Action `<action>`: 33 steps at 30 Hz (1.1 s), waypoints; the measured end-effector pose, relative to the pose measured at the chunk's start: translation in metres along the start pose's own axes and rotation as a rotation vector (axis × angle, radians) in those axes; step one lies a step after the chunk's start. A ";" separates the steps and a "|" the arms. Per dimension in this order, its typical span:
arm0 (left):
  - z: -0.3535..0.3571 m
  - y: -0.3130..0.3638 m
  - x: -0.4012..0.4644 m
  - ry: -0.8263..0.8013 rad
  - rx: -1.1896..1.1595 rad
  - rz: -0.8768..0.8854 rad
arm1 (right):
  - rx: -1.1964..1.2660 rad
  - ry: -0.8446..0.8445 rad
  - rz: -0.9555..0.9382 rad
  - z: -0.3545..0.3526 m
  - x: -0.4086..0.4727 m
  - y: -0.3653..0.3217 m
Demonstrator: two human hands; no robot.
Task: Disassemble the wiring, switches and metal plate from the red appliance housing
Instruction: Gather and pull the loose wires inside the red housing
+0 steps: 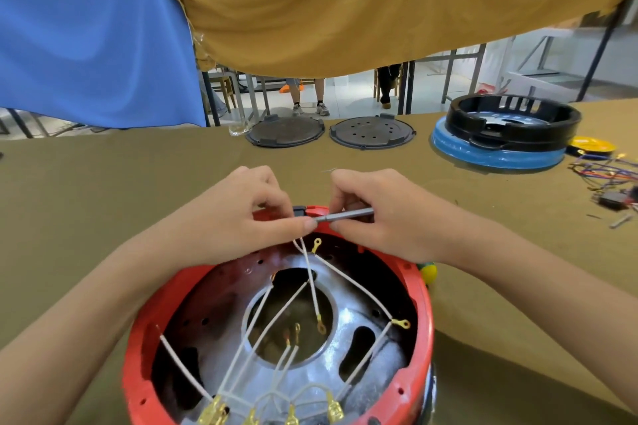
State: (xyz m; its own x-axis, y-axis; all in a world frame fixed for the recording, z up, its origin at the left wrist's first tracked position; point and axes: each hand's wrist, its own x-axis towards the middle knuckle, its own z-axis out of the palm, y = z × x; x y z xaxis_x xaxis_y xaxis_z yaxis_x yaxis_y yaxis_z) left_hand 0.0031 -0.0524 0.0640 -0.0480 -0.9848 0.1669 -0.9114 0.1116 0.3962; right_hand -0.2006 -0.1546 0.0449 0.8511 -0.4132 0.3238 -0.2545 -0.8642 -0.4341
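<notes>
Red housing sits at 6 o'clock before you | your left hand pinches a white wire | your right hand grips a metal bit at its 12 o'clock rim.

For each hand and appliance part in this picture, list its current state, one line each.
Left hand: pinching a white wire.
Right hand: gripping a screwdriver bit.
Red housing: open, wires loose inside.
Metal plate: still seated inside.
Black ring: stacked on the blue base.
</notes>
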 end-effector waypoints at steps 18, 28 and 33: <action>0.004 0.011 -0.012 0.033 0.064 0.002 | -0.239 -0.076 0.227 0.008 -0.009 -0.057; 0.008 0.017 -0.003 0.140 0.228 -0.007 | -0.219 0.092 0.275 0.024 -0.013 -0.061; 0.010 0.013 -0.004 0.141 0.154 -0.057 | -0.214 0.100 0.301 0.027 -0.012 -0.059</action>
State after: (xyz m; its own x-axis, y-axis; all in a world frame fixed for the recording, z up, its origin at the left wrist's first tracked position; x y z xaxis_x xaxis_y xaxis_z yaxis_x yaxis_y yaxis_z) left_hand -0.0129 -0.0480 0.0595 0.0531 -0.9594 0.2769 -0.9633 0.0239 0.2674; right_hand -0.1833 -0.0909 0.0445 0.6774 -0.6743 0.2941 -0.5850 -0.7361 -0.3404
